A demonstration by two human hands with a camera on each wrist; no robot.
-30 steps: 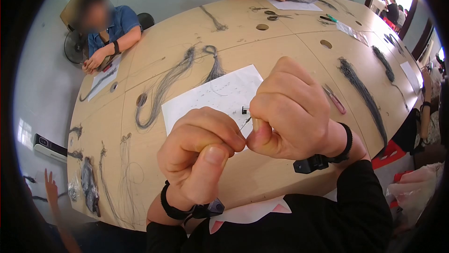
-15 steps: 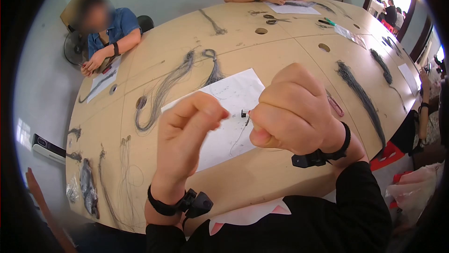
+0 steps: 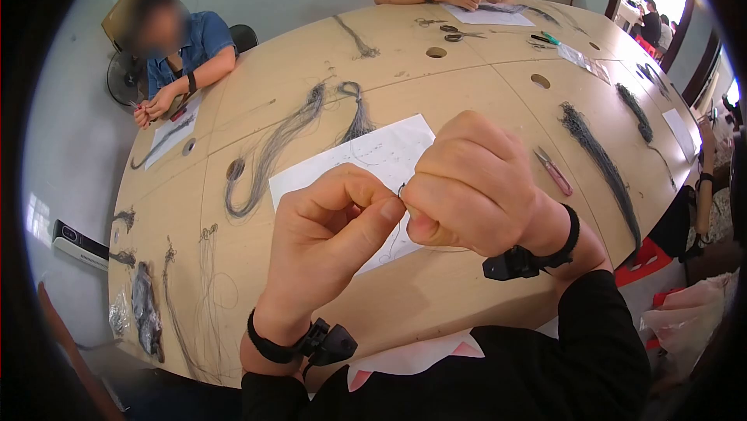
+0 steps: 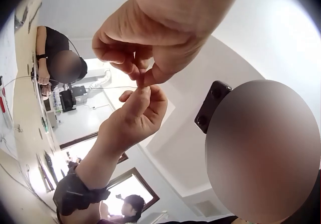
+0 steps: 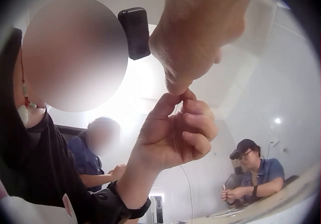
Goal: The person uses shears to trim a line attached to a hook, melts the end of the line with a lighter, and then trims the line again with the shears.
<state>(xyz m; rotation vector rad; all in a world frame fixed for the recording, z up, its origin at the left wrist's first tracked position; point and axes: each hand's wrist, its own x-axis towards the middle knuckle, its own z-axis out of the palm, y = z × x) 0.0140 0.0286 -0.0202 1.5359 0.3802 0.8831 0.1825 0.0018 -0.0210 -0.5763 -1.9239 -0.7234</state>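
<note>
Fingers of left hand (image 3: 317, 236) and right hand (image 3: 476, 187) have been rejoined mid-frame, thin grey thread (image 5: 174, 132) pinched between; work seems resumed.

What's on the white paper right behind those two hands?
Small dark specks dot the white paper. The left hand and right hand hide part of it, so I can't tell what's there.
</note>
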